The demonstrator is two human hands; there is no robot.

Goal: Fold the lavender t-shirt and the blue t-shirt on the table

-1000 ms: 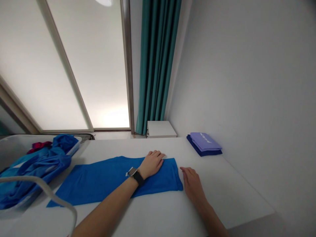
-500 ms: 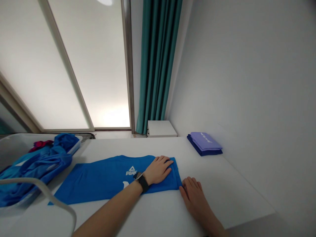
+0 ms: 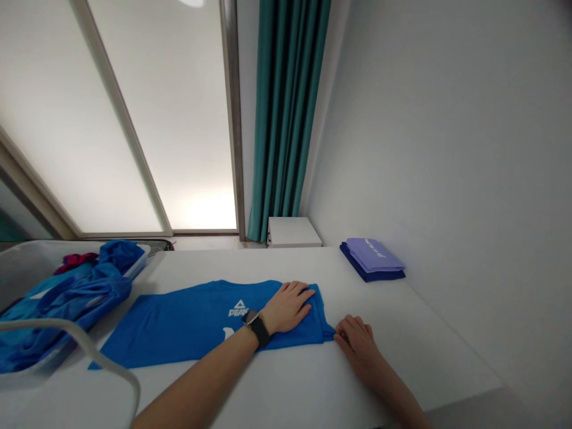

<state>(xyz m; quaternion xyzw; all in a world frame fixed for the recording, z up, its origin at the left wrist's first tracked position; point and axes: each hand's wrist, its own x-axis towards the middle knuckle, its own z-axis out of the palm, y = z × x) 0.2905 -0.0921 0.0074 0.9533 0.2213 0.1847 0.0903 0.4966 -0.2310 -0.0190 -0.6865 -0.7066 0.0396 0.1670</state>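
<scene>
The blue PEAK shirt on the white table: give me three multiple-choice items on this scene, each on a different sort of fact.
1. Where does the folded lilac-and-navy cloth stack lie?
A) far end of the white table, by the white wall
B) inside the plastic tub
C) under the shirt

2. What colour is the PEAK logo on the bright blue shirt?
A) red
B) white
C) black

3. How is the watch-wearing left hand placed?
A) raised in the air
B) gripping the tub
C) flat on the shirt

1 A: it sits beside the wall.
2 B: the lettering shows white.
3 C: it lies spread on the cloth.
</scene>
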